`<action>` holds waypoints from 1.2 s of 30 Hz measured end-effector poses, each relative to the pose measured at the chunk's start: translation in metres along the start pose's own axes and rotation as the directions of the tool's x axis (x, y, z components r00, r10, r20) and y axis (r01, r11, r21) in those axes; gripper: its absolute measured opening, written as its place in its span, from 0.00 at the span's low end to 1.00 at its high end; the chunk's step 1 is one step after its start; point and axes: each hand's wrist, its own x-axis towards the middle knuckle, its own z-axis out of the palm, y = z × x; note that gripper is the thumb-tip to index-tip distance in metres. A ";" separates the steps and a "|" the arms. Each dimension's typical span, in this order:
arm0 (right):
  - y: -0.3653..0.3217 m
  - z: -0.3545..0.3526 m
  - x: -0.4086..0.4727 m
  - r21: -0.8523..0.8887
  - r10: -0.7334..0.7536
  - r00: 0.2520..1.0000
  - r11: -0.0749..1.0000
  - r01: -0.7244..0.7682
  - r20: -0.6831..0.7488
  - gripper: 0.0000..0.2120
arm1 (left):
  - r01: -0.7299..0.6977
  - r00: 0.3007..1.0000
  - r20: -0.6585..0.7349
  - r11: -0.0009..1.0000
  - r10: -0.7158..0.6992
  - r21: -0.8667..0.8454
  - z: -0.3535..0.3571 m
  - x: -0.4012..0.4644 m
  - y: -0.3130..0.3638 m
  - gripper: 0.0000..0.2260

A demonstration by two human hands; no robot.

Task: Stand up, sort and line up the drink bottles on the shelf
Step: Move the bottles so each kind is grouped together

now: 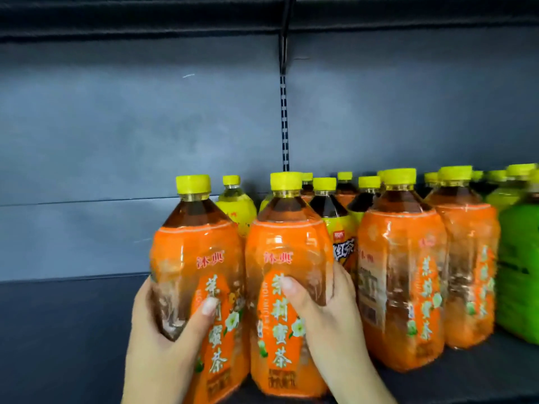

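While we hold two orange bottles upright at shelf (73, 330) front, left hand (163, 339) wraps left bottle (192, 258), right hand (326, 310) wraps middle bottle (287, 258). Bottles touch; orange row (402, 272) just right, right hand nearer.

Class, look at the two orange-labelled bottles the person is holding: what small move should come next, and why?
Probably slide both held bottles right. The left hand grips the leftmost orange bottle and the right hand grips the second orange bottle. Both stand upright, yet a gap showing a yellow-labelled bottle separates them from the third orange bottle.
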 end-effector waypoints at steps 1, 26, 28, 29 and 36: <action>0.000 0.002 0.002 -0.058 -0.002 1.000 0.998 0.000 -0.031 0.48 | 0.004 1.000 -0.001 1.000 -0.004 0.008 0.000 0.001 0.000 0.49; -0.148 -0.136 0.149 -0.805 0.088 0.965 0.573 0.154 0.248 0.13 | -0.733 0.535 0.841 0.538 0.080 0.415 0.130 0.092 0.158 0.27; -0.133 -0.144 0.169 -0.806 0.208 0.922 0.571 0.156 0.326 0.11 | -0.750 0.497 0.865 0.469 -0.067 0.467 0.150 0.101 0.158 0.32; -0.127 -0.144 0.177 -0.820 0.241 0.904 0.545 0.175 0.353 0.12 | -0.741 0.496 0.858 0.450 -0.133 0.498 0.156 0.106 0.158 0.33; -0.100 -0.133 0.219 -0.856 0.428 0.775 0.439 0.272 0.465 0.15 | -0.684 0.471 0.761 0.359 -0.446 0.635 0.192 0.129 0.142 0.21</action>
